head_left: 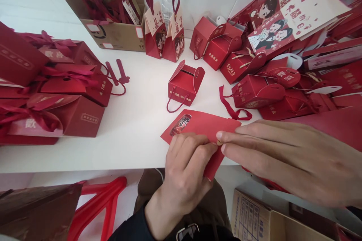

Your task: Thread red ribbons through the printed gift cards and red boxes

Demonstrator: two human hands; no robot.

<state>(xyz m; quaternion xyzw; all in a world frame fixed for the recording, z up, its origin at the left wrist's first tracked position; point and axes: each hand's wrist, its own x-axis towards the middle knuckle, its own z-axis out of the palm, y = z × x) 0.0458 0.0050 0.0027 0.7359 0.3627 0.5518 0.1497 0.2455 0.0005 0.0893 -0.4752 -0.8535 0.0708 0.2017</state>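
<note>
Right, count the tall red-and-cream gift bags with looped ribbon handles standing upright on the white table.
2. One tall red-and-cream gift bag stands beside the brown cardboard box; the second bag stands just right of it, touching. More may be hidden in the red pile at right.

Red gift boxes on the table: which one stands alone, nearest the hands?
The small red box at the table's middle, flaps up, cord handle in front. The others sit in piles at the sides.

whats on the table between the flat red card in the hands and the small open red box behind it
Bare white table, seen in the head view; only the small open red box's cord loop hangs toward the flat red card.
</note>
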